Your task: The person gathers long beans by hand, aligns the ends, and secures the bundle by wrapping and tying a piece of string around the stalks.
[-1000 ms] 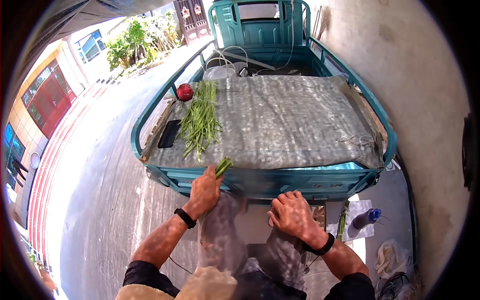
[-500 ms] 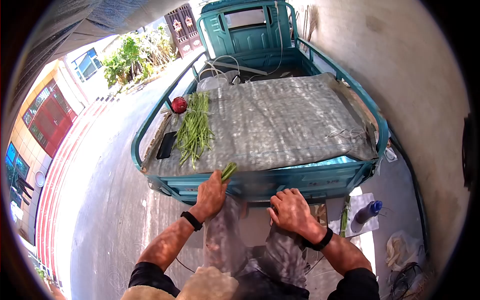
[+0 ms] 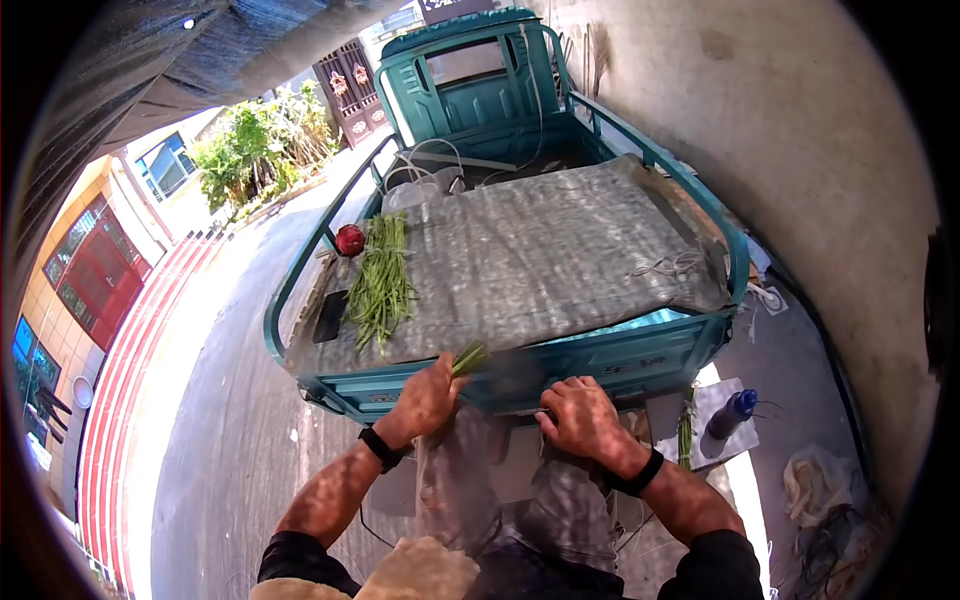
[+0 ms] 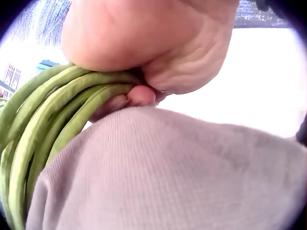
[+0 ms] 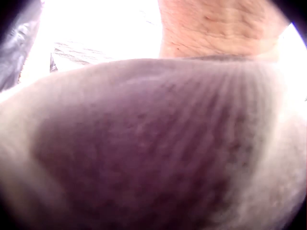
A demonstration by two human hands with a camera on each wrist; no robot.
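Note:
My left hand (image 3: 425, 400) grips a small bunch of long green beans (image 3: 470, 358) above the left knee, near the cart's rear edge. In the left wrist view the long beans (image 4: 36, 120) curve out from under the palm, and a grey trouser leg (image 4: 158, 167) lies just below. Loosely bent fingers of my right hand (image 3: 588, 418) rest on the right knee, holding nothing visible. The right wrist view is mostly filled by trouser cloth (image 5: 144, 143); the fingers are hidden there. A larger pile of long beans (image 3: 380, 290) lies on the grey cover (image 3: 530, 260).
Beside the pile are a black phone (image 3: 331, 316) and a red ball (image 3: 349, 240). The teal cargo tricycle's tailgate (image 3: 600, 360) is before my knees. On the ground at right stand a blue-capped bottle (image 3: 730, 415) and more long beans (image 3: 686, 435). A wall (image 3: 800, 150) runs along the right.
The head view has turned and tilted, so the cart appears lower and further left. My left hand keeps its hold on the beans; the right hand stays on the knee.

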